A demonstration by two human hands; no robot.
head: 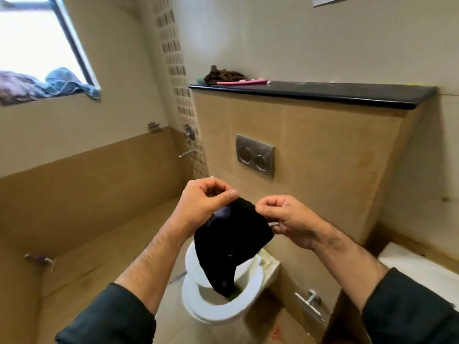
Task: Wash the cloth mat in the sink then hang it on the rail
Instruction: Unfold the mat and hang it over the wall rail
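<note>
Above the white toilet [223,309], both hands hold up the black cloth mat [231,242]: the left hand [201,207] and the right hand [290,219] each have fingers pinched on its top edge, so it hangs between them.
</note>
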